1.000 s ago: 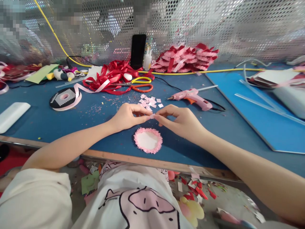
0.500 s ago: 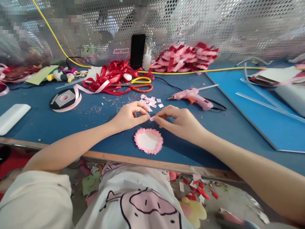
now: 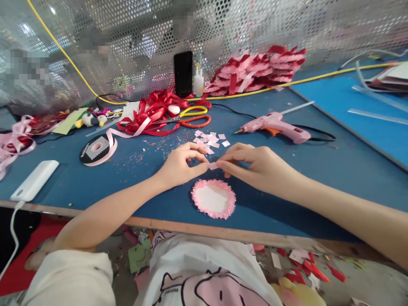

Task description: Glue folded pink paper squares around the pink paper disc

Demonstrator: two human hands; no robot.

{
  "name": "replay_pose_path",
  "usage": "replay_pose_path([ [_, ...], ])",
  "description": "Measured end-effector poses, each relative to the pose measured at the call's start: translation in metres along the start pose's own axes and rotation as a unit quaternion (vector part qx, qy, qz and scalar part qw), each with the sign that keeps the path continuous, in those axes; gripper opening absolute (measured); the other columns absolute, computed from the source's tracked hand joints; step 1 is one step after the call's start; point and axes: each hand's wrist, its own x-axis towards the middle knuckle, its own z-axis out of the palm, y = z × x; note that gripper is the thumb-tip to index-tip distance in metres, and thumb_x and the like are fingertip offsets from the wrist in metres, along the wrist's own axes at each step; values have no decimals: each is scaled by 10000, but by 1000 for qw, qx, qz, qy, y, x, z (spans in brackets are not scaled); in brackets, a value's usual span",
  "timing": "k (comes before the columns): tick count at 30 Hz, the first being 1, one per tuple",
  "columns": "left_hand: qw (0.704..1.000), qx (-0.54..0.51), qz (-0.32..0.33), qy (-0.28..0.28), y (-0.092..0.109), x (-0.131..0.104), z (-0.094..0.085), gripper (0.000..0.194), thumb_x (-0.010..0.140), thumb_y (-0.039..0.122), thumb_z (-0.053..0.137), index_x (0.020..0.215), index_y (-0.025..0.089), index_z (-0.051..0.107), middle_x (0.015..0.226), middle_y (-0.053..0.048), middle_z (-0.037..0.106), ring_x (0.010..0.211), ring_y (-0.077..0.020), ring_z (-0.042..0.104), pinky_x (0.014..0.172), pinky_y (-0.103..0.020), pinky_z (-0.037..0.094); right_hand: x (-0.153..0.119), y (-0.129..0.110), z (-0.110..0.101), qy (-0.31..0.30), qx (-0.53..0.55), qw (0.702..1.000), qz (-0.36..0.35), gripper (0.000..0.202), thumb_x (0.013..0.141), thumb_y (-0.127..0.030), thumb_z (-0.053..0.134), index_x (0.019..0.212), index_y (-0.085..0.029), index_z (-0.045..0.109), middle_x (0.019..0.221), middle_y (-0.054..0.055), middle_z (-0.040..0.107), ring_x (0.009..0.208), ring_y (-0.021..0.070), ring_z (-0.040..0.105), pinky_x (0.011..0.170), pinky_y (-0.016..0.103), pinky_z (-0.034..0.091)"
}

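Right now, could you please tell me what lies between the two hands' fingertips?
In the head view, a small pale pink piece spans the gap between the left hand and the right hand.

Perforated metal screen (image 3: 137, 55) behind blue worktable (image 3: 95, 187)

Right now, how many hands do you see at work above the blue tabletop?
2: the left hand and, facing it, the right hand, both at a small pink piece beyond the pink-fringed disc. Neither is hidden.
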Motion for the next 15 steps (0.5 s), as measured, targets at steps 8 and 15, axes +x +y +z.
replay_pose_path([
  [8,996,77,-44,-3,-2,2,1,118,814,121,835,727,196,812,1104,-69,814,1050,-220,757,1121,-489,580,7,20,-36,117,-476,860,142,531,1024,-522,493,1140,-78,760,1176,295,759,1178,495,695,928,600,543],
  [15,997,72,-41,0,0,1,-2,112,797,110,843,730,198,826,1078,-67,824,968,-196,772,1020,-421,628,19,64,-65,-74,-521,781,337,568,1052,-570,414,1026,-107,742,1038,272,757,1029,413,746,790,452,516],
])
